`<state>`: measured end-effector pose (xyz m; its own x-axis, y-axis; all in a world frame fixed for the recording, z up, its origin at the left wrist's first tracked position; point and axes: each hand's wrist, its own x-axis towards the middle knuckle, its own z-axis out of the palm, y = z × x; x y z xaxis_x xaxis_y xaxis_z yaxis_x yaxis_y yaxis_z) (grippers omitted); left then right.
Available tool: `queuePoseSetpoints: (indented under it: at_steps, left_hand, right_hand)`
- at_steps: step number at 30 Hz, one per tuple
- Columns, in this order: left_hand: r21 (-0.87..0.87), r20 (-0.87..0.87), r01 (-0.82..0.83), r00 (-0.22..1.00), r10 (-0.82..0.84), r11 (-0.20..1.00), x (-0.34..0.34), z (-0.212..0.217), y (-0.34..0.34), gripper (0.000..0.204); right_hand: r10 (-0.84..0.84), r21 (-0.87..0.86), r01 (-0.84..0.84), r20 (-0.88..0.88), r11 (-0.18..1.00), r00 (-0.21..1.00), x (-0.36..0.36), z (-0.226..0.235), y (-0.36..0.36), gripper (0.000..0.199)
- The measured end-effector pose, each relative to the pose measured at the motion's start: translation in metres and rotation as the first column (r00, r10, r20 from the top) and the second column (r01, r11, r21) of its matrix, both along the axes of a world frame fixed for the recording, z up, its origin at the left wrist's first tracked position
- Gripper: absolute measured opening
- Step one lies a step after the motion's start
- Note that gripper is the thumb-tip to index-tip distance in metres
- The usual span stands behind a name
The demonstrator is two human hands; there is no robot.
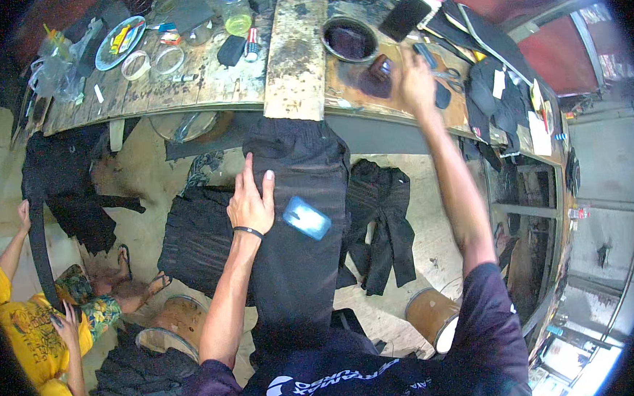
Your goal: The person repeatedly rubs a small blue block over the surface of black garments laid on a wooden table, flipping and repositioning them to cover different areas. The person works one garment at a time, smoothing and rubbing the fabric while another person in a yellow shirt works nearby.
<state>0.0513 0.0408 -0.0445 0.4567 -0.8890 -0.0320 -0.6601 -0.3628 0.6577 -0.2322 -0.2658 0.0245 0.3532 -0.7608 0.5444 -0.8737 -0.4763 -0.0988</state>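
Black trousers (pixel 293 170) lie lengthwise over a narrow board (pixel 294 83), their elastic waist toward the bench. My left hand (pixel 252 205), a dark band at its wrist, rests flat on their left side with fingers stretched out. Close to it on the cloth is a small blue-white rectangular thing (pixel 307 218), too blurred to name. Above the right part of the bench reaches my right hand (pixel 416 79), its fingers smeared by motion. Nearest to it are black-handled scissors (pixel 449 79), a small dark block (pixel 424 55) and a dark brown object (pixel 380 69) beside a damp-looking patch.
A bowl of dark contents (pixel 351 39) stands on the bench, with tape rings (pixel 135 65) and a plate (pixel 120 43) farther left. Dark garments (pixel 380 216) lie below. At lower left sits a person in yellow (pixel 39 338) holding black cloth (pixel 40 244).
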Motion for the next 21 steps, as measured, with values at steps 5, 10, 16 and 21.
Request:
queuePoseSetpoints:
  at_steps: [5, 10, 16, 21]
  left_hand:
    - [0.045, -0.015, 0.007, 1.0, -0.006, 0.999, -0.002, 0.008, -0.007, 0.069]
    - [0.042, -0.05, 0.001, 0.999, 0.001, 0.999, 0.0, 0.004, -0.004, 0.069]
    - [0.012, -0.038, 0.005, 0.999, -0.004, 1.0, 0.001, 0.007, -0.007, 0.069]
    - [-0.095, -0.077, 0.026, 0.996, -0.033, 0.995, 0.004, -0.007, -0.004, 0.067]
  right_hand:
    - [-0.239, -0.167, 0.182, -0.439, 0.969, 0.866, -0.042, -0.021, -0.161, 0.086]
    - [-0.296, 0.0, 0.35, -0.536, 0.937, 0.791, -0.041, -0.017, -0.189, 0.085]
    - [0.02, -0.088, -0.027, -0.083, 0.996, 0.996, 0.009, 0.022, -0.038, 0.082]
    - [0.354, 0.517, -0.391, 0.173, 0.762, 0.919, 0.059, 0.028, 0.209, 0.081]
